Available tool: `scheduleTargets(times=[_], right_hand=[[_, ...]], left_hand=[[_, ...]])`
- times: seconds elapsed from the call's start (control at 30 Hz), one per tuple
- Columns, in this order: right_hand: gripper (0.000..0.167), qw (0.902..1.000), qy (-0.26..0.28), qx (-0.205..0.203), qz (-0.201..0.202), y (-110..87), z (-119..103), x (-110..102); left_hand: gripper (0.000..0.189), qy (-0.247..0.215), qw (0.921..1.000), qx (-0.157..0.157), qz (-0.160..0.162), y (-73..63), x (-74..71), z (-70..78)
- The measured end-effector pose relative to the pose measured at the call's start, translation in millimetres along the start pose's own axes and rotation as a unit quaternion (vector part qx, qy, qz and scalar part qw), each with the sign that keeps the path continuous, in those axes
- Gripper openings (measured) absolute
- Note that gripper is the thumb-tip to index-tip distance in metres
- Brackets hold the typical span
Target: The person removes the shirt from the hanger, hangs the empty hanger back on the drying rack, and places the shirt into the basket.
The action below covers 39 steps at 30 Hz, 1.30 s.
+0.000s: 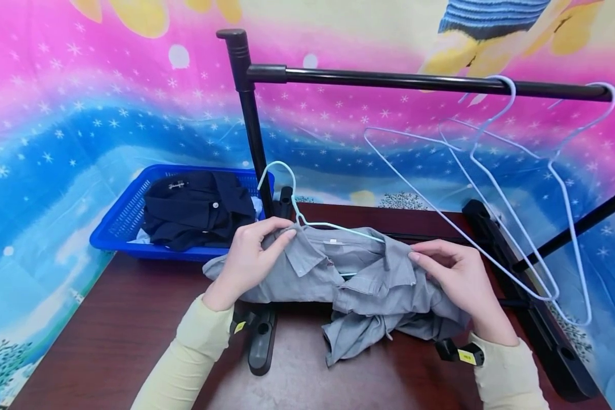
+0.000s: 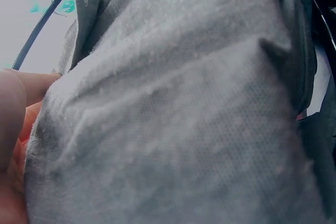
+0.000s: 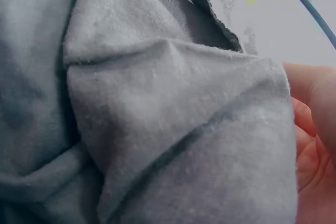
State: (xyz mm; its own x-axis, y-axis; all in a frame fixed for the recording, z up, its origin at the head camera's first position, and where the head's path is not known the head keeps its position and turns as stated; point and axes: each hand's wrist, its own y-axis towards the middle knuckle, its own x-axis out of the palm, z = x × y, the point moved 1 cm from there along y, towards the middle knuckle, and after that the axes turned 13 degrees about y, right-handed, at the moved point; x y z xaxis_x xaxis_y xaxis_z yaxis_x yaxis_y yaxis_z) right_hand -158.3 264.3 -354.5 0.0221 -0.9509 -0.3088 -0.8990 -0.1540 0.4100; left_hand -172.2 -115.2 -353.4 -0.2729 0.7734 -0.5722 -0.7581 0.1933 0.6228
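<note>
A grey collared shirt [image 1: 307, 279] hangs between both hands over the table, its collar spread and front drooping. Inside its neck sits a pale mint hanger [image 1: 293, 191], hook upward beside the rack post. My left hand [image 1: 253, 250] pinches the shirt's shoulder near the collar, thumb and index finger together. On the opposite shoulder, my right hand [image 1: 458, 270] pinches the cloth between thumb and fingers. In the left wrist view, grey cloth [image 2: 173, 108] fills most of the picture; in the right wrist view, folded cloth [image 3: 184, 119] hides part of the hand.
A black garment rack [image 1: 389, 81] stands over the dark red table [image 1: 102, 336]. Two lavender hangers [image 1: 523, 245] hang from its bar at right. A blue basket [image 1: 115, 230] at back left holds a dark navy garment [image 1: 197, 208]. A patterned cloth backdrop surrounds the table.
</note>
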Motion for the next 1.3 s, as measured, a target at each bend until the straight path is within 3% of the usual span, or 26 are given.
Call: scheduleTargets(times=[0.47,0.63,0.77,0.9,1.1,1.2,1.3], right_hand=[[0.015,0.9995,-0.030,0.000,0.002,-2.0,-3,4],[0.014,0.9998,0.013,-0.014,-0.007,-1.4,0,0],[0.014,0.9961,0.080,0.037,0.000,-0.4,4,-3],[0.019,0.9807,0.176,0.084,0.003,-0.1,9,-2],[0.020,0.9416,0.322,0.095,-0.031,2.3,17,6],[0.021,0.9251,0.363,0.101,-0.048,3.9,21,10],[0.018,0.9168,0.384,0.101,-0.045,5.4,25,13]], left_hand=[[0.019,0.027,0.9996,-0.007,-0.002,1.9,1.7,3.5],[0.017,0.018,0.9998,0.000,0.010,2.6,0.1,4.2],[0.017,0.005,0.9999,0.007,0.012,3.0,-1.0,4.1],[0.016,-0.009,0.9998,0.007,0.016,3.2,-0.9,2.5],[0.015,-0.015,0.9988,0.015,0.045,4.1,0.1,0.6],[0.014,-0.018,0.9984,0.014,0.052,3.9,0.5,-0.1],[0.014,-0.021,0.9984,0.010,0.051,3.6,1.4,-0.8]])
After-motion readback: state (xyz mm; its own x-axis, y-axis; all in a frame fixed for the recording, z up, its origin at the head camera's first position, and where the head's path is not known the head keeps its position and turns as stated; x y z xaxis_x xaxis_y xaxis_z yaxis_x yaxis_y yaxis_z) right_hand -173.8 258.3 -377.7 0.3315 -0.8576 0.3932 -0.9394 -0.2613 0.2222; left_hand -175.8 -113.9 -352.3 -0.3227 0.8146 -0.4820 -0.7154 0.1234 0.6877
